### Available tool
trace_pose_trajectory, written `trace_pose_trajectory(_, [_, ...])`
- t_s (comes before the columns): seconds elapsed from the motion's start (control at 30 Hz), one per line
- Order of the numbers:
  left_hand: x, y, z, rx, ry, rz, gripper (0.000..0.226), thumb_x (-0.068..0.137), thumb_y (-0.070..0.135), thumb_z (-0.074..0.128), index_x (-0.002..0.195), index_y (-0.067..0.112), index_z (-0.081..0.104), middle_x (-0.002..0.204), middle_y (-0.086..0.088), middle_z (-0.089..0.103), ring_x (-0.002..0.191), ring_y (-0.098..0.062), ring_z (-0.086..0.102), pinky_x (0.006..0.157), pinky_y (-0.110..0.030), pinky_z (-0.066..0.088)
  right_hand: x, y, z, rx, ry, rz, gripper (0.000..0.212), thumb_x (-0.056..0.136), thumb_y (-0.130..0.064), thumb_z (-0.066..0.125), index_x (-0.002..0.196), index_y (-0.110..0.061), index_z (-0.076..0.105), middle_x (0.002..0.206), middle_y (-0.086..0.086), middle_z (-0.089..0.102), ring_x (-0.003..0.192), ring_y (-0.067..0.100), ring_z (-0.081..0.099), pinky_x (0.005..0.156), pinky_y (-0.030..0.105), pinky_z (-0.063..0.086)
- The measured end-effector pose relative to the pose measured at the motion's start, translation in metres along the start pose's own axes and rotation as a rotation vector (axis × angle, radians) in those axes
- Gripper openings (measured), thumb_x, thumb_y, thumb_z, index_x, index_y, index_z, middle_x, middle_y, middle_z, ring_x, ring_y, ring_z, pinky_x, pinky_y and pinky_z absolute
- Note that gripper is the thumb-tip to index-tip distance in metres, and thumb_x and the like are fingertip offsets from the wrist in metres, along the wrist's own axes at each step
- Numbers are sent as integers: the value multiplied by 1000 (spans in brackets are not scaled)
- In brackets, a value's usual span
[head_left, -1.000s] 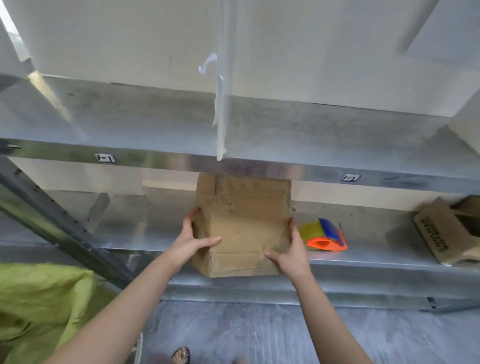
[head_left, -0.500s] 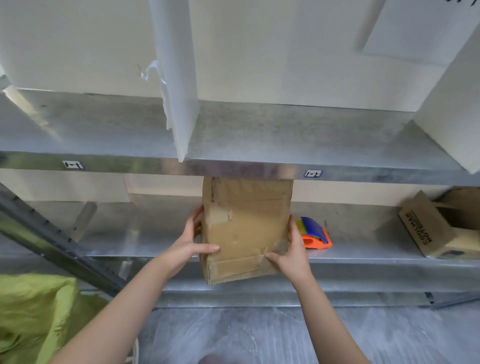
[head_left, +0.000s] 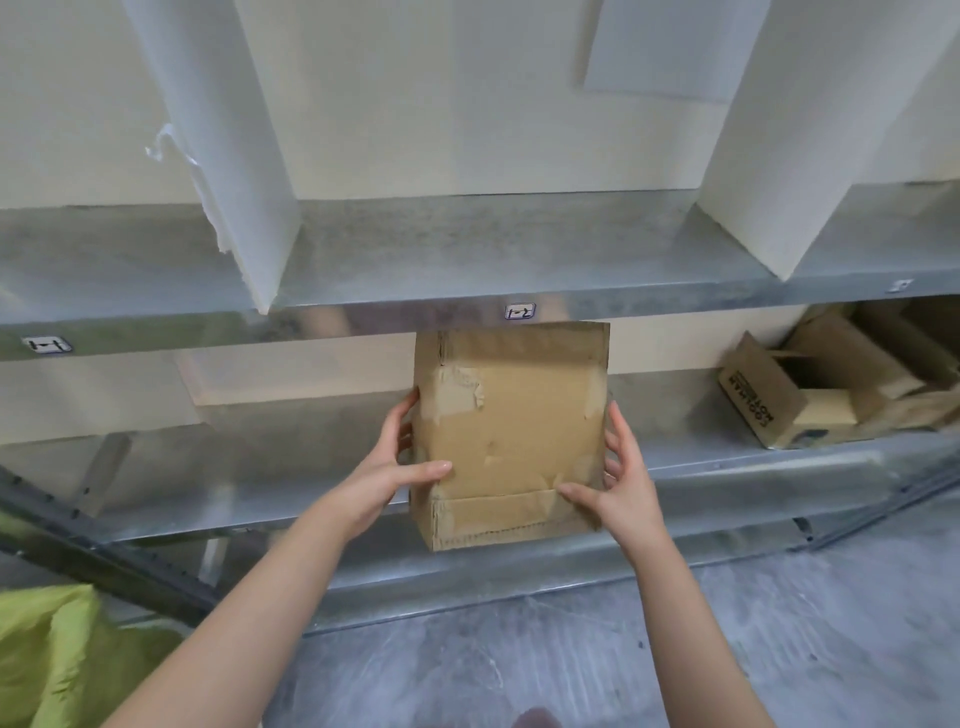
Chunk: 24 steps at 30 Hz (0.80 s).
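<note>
Looming largest, the upper shelf (head_left: 519, 249) has a front lip right at the top edge of the cardboard box (head_left: 514, 431), so, as I judge it, lifting or tipping the box on its way in or out could jam its top against that lip and wrench it from the grip. The lower shelf (head_left: 182, 493) is the next worry. The box stands upright in front of that shelf's near edge, and its base hangs out over the concrete floor (head_left: 519, 654) rather than resting squarely on metal, so a slip would likely mean a drop. The box itself is tall, narrow and worn, with a creased band along its bottom. I cannot tell whether that base is sealed, so it may sag or open under whatever is inside. The left hand (head_left: 384, 478) and the right hand (head_left: 623, 478) clasp it low on either side, fingers (head_left: 402, 415) wrapped round the side walls and thumbs laid across the near face. That is a squeeze with no support from beneath, and smooth card could slide through it. Smallest, the peeling tape patch (head_left: 457, 389) near the top left could snag
</note>
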<state>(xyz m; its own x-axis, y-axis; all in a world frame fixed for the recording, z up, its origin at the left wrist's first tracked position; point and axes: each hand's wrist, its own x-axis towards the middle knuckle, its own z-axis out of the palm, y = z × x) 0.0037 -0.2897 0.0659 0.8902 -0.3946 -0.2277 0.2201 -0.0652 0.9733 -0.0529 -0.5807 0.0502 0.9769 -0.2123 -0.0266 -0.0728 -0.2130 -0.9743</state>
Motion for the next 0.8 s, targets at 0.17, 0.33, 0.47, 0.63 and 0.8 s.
trace_pose_trajectory(0.17, [22, 11, 61, -1, -18, 13, 117, 48, 48, 92, 139, 58, 19, 149, 13, 29, 136, -14, 33, 115, -45, 30, -2, 8, -61, 23, 15, 5, 113, 65, 2, 86, 143, -53, 25, 140, -9, 44, 112, -3, 56, 91, 13, 46])
trace_pose_trajectory(0.33, [49, 17, 145, -14, -53, 28, 110, 57, 37, 91, 137, 63, 21, 148, 11, 31, 134, -13, 37, 113, -45, 32, 6, 17, -145, -35, 19, 21, 113, 69, -1, 84, 147, -50, 20, 140, -13, 40, 117, 4, 50, 100, 23, 41])
trace_pose_trajectory(0.47, [71, 21, 215, -2, -29, 53, 114, 56, 31, 91, 140, 59, 20, 149, 9, 30, 135, -10, 35, 111, -40, 37, 21, 26, -215, -114, 33, 38, 115, 71, -4, 84, 152, -41, 12, 146, -13, 32, 128, 10, 39, 106, 29, 37])
trace_pose_trajectory(0.63, [99, 30, 272, 60, 39, 55, 105, 71, 7, 83, 142, 51, 18, 148, 15, 27, 132, -9, 36, 101, -35, 47, 45, 41, -268, -88, 49, 53, 99, 72, -9, 84, 146, -43, 26, 147, -13, 35, 134, 19, 41, 110, 48, 40])
trace_pose_trajectory(0.8, [129, 31, 302, 112, 119, 39, 87, 80, 5, 76, 140, 39, 23, 124, 14, 58, 112, -4, 58, 85, -19, 52, 75, 45, -280, 80, -27, 22, 84, 79, 0, 76, 139, -37, 30, 146, -9, 37, 137, 17, 38, 105, 25, 39])
